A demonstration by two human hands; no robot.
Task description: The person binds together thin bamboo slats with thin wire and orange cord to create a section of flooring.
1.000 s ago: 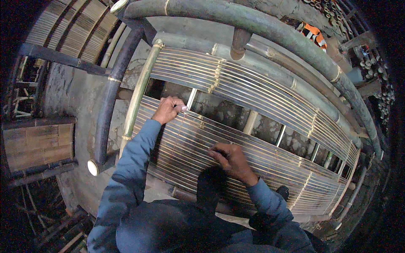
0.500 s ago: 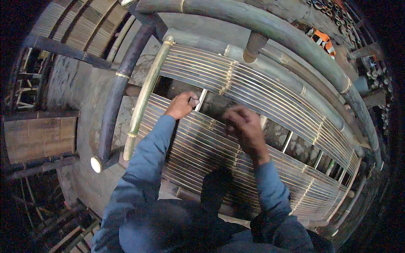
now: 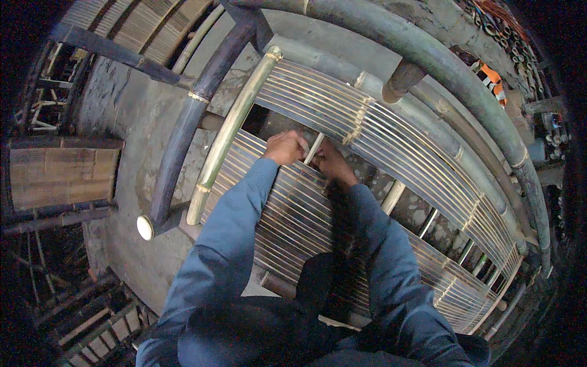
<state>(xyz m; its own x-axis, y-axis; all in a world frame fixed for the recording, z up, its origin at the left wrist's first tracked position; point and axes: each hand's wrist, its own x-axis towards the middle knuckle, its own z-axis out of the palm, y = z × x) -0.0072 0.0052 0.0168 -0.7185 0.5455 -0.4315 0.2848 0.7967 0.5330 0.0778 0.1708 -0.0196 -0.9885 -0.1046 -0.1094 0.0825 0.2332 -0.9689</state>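
Observation:
Both hands meet at a pale bamboo crosspiece that spans the gap between two slatted panels of a bamboo bench. My left hand is on its left side, fingers curled and pressed together; whatever they pinch is too small to make out. On the right side my right hand reaches down into the gap, its fingers bent in beside the crosspiece and partly lost in shadow. The near slatted panel lies under my forearms. Beyond the gap is the far slatted panel, bound across with pale lashing.
A thick green bamboo rail curves along the far side. A green end pole and a dark post stand left. More crosspieces, such as a pale one, bridge the gap rightward. An orange cloth lies far right.
My right hand, raised and blurred before, has come down and left to the crosspiece beside my left hand. The whole view has shifted, with the bench now further right.

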